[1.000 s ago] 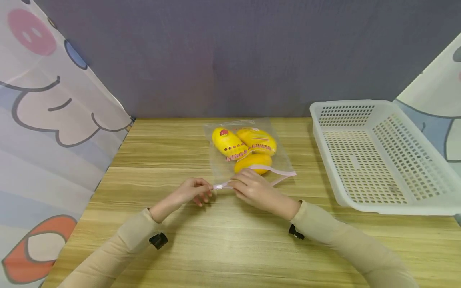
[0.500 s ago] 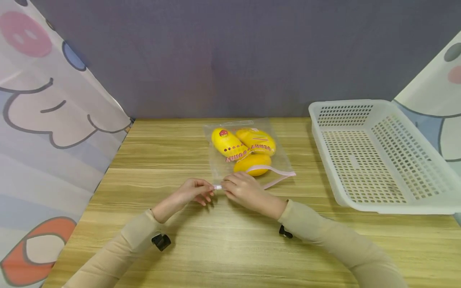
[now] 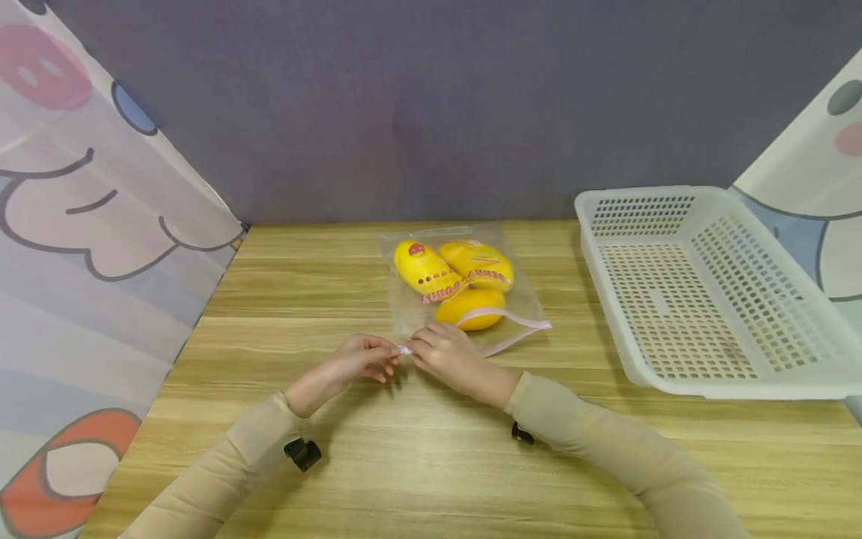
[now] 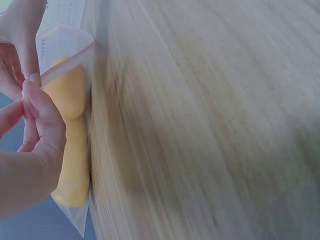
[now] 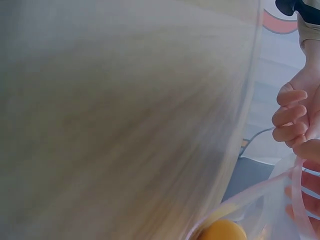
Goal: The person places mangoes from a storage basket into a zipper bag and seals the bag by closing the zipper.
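A clear zip bag (image 3: 527, 293) with a pink seal strip and printed red lettering lies flat on the table. Inside are three yellow mangoes (image 3: 470, 305). My left hand (image 3: 353, 365) pinches the near left corner of the bag between thumb and forefinger. Right beside it, my right hand (image 3: 447, 358) holds the seal strip, its fingertips at the white slider (image 3: 405, 350). To the right of that hand the bag's mouth gapes, its two pink edges apart. In the left wrist view, the fingertips of both hands meet at the bag's corner (image 4: 47, 77).
A white perforated plastic basket (image 3: 629, 329) stands on the right of the wooden table (image 3: 289, 284). A grey wall (image 3: 404, 112) rises behind the table, and cartoon-printed curtains (image 3: 101, 299) hang at both sides.
My right hand has moved left along the seal strip, close up to the slider and my left hand. The left hand keeps its pinch on the corner, and the mangoes stay put.
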### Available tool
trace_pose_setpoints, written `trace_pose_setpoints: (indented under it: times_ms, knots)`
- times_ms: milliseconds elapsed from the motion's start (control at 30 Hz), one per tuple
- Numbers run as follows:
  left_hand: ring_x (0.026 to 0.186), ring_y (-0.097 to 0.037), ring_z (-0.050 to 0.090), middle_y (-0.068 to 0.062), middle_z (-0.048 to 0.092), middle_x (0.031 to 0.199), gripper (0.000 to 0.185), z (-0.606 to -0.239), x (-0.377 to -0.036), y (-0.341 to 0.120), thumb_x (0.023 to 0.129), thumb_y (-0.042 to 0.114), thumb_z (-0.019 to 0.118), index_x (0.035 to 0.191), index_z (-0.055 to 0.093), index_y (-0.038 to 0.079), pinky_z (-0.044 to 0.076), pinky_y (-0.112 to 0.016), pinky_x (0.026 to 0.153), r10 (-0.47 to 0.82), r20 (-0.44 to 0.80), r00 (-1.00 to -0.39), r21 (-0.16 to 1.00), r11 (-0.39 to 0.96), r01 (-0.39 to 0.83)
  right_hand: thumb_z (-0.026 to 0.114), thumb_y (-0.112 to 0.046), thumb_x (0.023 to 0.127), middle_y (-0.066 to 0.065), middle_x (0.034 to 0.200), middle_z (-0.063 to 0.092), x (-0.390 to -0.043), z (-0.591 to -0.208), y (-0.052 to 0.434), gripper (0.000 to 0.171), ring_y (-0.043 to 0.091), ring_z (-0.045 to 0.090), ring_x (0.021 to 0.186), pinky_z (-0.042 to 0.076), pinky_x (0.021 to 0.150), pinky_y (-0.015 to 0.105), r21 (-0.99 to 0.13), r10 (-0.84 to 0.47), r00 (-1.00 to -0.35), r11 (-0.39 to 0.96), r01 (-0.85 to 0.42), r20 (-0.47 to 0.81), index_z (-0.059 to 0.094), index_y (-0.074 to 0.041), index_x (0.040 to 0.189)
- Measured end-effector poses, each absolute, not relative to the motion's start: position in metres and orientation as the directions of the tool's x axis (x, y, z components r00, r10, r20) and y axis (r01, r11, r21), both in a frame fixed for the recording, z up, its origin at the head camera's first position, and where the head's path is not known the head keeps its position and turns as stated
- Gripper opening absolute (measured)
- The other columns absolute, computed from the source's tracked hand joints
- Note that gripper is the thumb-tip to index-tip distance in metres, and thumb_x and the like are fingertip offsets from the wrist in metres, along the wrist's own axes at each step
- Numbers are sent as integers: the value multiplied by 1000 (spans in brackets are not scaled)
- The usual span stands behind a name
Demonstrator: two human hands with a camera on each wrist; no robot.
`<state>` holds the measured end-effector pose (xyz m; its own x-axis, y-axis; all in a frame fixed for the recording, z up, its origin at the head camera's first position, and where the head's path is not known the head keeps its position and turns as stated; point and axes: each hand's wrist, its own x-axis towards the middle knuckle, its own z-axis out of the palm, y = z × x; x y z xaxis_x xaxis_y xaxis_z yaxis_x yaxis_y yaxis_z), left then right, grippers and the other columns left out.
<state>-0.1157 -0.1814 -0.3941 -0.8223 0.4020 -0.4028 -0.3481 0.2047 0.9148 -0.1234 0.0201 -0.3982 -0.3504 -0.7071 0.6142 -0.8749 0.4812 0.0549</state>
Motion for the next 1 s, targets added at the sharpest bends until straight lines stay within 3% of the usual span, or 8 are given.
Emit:
trace_pose_setpoints:
  times_ms: [533, 1000]
  knots:
    - [64, -8, 54, -1, 59, 72, 21, -389, -117, -176, 86, 10, 48, 88, 58, -8, 46, -18, 57, 341, -428, -837, 904, 138, -405, 71, -17, 72, 1, 78, 60, -126, -394, 17, 13, 13, 55, 70, 45, 57, 19, 161, -729, -303, 492, -856, 613, 65, -7, 76]
    - [62, -8, 53, -2, 58, 70, 12, -389, -115, -178, 82, 5, 49, 81, 59, -2, 45, -17, 56, 269, -438, -858, 899, 107, -425, 68, -12, 71, 1, 75, 60, -131, -392, 36, 7, 14, 56, 68, 49, 61, 21, 145, -729, -373, 539, -830, 574, 64, -6, 73]
